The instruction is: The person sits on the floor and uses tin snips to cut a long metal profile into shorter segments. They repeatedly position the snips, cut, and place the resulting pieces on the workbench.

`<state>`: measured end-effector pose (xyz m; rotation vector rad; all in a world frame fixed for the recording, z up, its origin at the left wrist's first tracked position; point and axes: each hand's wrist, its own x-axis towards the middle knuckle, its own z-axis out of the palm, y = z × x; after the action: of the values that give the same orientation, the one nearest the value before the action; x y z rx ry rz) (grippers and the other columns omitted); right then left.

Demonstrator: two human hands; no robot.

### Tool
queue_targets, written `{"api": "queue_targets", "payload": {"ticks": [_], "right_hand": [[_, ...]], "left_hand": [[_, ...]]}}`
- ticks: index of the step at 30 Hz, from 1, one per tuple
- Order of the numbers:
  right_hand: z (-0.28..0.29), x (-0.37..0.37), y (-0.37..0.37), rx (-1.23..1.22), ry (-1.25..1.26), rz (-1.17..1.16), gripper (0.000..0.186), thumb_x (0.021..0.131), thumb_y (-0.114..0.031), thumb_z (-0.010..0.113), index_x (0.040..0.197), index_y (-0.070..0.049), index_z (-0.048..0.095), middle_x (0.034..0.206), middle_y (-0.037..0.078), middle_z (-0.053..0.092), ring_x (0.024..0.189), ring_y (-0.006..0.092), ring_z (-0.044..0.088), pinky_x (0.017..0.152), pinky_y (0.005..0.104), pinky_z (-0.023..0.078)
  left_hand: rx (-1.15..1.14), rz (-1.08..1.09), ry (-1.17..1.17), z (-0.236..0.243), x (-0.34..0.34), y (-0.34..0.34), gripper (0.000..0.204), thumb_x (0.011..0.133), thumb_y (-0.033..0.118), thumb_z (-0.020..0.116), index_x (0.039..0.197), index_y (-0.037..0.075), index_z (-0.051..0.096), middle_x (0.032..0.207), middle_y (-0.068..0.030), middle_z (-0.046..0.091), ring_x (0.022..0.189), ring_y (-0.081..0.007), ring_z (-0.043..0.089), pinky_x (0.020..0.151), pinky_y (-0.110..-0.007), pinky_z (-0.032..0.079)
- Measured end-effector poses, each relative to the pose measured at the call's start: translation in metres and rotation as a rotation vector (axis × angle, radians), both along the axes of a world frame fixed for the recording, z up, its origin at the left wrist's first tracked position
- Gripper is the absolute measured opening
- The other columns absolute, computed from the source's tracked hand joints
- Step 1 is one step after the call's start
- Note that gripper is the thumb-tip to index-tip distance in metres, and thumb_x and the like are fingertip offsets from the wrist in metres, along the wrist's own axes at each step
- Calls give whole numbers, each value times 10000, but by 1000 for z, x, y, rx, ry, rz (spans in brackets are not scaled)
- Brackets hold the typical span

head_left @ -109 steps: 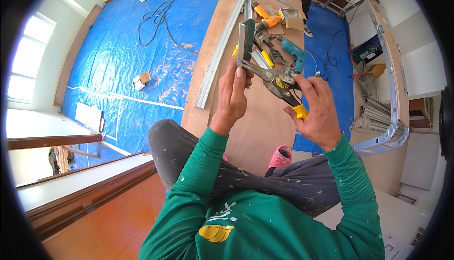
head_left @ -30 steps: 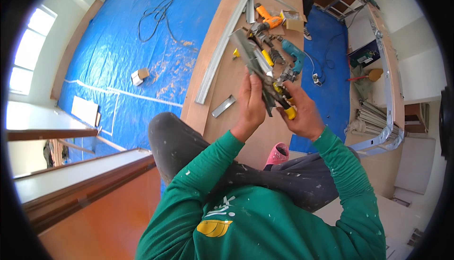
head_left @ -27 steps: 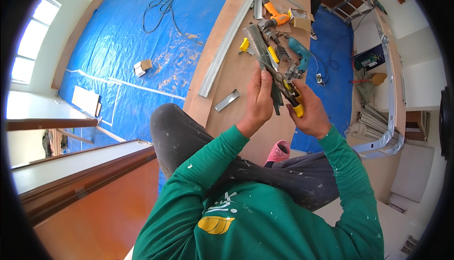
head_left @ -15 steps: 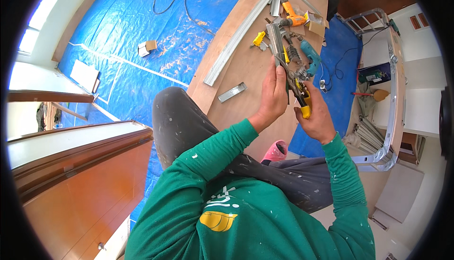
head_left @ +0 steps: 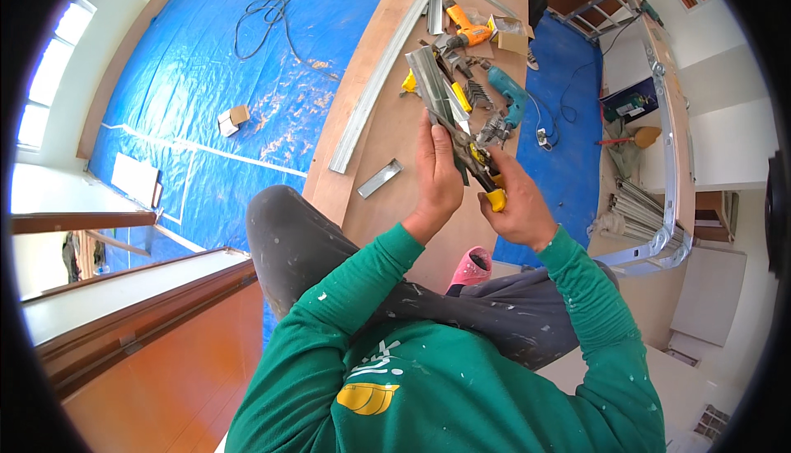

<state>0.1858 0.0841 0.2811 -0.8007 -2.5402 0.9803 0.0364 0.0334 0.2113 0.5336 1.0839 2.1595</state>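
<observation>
Left hand (head_left: 439, 181) clamped on a metal channel (head_left: 424, 74), thumb laid along it; the piece is up in the air over the plywood (head_left: 387, 214), tilted, its far end leaning toward the left edge. Right hand (head_left: 525, 206) wrapped round the snips (head_left: 474, 155), one yellow handle end showing past the thumb. Snips and channel overlap closely between the two hands; whether the blades bite metal or only lie against it, cannot tell from here. Step in hand, by my reading: setting the snips to the channel for a cut. Next move would seem to call for a firm left hold, blades seated squarely on the metal, then an even squeeze from the right. Left thumb sits near the tool, so it would want to be clear of the blade line; slipping of the thin metal looks the main risk. Around the work: short piece (head_left: 380, 179) lying alone near the left edge, on the sitter's side; long channel (head_left: 387, 74) running slantwise along that same edge. Toward the right edge, teal drill (head_left: 509, 95); beyond it, orange drill (head_left: 470, 31), with an open box (head_left: 511, 35) just beside. Yellow-handled tool (head_left: 461, 97) partly behind the held channel.
</observation>
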Motion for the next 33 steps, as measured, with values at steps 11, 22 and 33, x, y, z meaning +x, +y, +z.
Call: {"api": "queue_targets", "payload": {"ticks": [11,22,33], "right_hand": [[-6,2,2,-29,-9,-5,793,815,-24,738,1544,23,428,1317,263,591,1208,434,619,1068,473,511],[5,0,0,99,-91,-26,819,809,-16,734,1563,12,417,1271,235,579,1204,426,591,1089,467,477],[8,0,1,168,-50,-23,788,815,-8,752,1543,-5,451,1256,227,594,1180,423,610,1061,469,500]], "left_hand": [[-89,46,68,3,-1,2,515,1208,297,371,1616,-16,405,1261,-57,637,1085,-120,580,955,-293,492],[-64,123,99,-2,-6,11,399,1212,321,362,1430,32,528,1049,-28,617,897,-82,580,784,-261,509],[-89,14,82,1,-12,5,525,1210,311,363,1623,-9,407,1238,-53,634,1068,-116,562,942,-286,487]]}}
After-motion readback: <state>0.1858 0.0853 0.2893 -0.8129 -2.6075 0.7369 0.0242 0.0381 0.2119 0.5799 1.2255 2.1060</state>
